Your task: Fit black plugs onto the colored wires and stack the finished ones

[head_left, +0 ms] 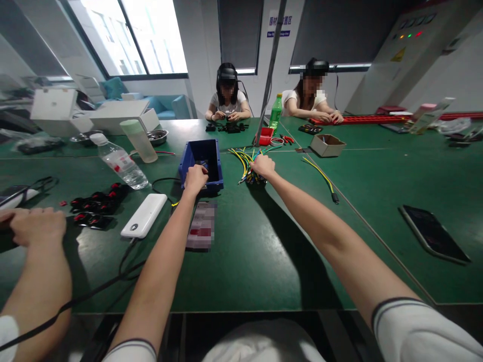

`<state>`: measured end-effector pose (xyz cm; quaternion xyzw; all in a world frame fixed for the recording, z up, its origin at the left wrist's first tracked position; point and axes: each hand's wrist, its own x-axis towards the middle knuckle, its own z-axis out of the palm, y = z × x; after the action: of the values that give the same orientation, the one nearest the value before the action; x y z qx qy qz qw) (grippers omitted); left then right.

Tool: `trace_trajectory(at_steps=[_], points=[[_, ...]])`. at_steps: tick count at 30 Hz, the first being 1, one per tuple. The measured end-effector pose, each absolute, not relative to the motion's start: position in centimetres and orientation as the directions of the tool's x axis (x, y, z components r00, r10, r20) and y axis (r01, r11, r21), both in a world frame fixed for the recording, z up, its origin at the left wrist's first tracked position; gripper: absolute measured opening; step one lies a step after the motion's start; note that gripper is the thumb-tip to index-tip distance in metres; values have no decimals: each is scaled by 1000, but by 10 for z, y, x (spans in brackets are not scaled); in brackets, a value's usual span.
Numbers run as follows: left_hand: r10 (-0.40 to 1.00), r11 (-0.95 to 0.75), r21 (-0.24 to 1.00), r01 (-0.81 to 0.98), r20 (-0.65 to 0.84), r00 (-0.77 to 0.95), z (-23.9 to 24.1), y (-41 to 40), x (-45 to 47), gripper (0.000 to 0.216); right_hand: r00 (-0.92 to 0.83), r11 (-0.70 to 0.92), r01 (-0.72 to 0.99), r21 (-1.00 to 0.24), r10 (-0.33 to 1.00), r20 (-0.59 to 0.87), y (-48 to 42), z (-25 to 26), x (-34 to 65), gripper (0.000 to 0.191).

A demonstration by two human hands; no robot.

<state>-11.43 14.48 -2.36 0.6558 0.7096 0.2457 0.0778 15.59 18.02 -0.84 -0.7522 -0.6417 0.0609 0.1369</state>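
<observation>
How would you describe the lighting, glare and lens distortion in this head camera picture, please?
Head view: the window at upper left is blown out white and throws glare on the green table; both arms cast dark shadows beside them; the wide lens bends the table edges and stretches the forearms; the left hand at the blue bin and the right hand on the wires are sharp.

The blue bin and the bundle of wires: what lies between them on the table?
In the head view, only bare green table lies between the blue bin and the bundle of wires.
</observation>
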Motion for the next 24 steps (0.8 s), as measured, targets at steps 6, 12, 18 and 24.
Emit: trace_trajectory(at_steps=[6,12,18,24], points=[[966,19,457,889,220,-134,-24,147,-115,27,168,-151,954,-259,985,47,190,-8,153,34],[968,32,466,884,206,-143,-24,148,-116,27,171,-169,952,-257,985,-16,201,-7,151,40],[971,41,463,886,190,-144,-27,150,-117,24,185,-194,936,-295,981,-56,206,-4,153,45],[981,17,471,882,165,-107,-27,150,-118,21,195,-192,914,-359,980,-28,202,2,159,45]])
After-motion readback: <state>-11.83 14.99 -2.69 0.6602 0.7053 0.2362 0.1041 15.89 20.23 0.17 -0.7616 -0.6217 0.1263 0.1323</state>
